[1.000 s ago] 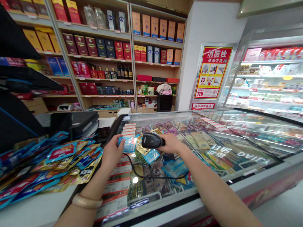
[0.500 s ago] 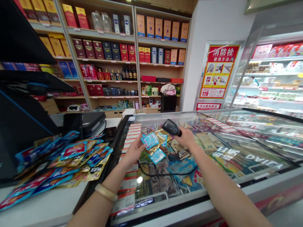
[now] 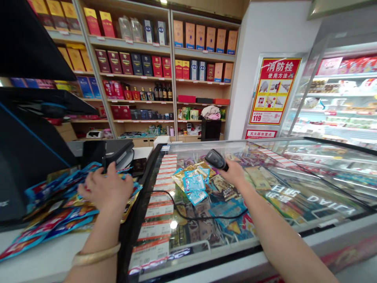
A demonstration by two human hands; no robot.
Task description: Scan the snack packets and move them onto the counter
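Observation:
My left hand (image 3: pixel 107 188) is over the pile of blue, red and gold snack packets (image 3: pixel 59 220) on the left counter, its fingers spread and nothing held in them. My right hand (image 3: pixel 234 173) is wrapped round the handle of a black barcode scanner (image 3: pixel 216 159), above the glass lid of the freezer. Just left of the scanner, a small heap of light blue and gold packets (image 3: pixel 194 183) lies on the glass. The scanner's black cable (image 3: pixel 203 217) loops over the lid in front of the heap.
The glass-topped freezer (image 3: pixel 297 236) spans the middle and right. A black phone (image 3: pixel 138 167) lies at the counter's edge, with a dark monitor stand (image 3: pixel 23 157) at the far left. Shelves of boxed bottles (image 3: pixel 132 84) stand behind.
My left hand has let go of the light blue packet, which now rests on the heap, and moved left over the pile of packets. My right hand still holds the scanner in nearly the same place.

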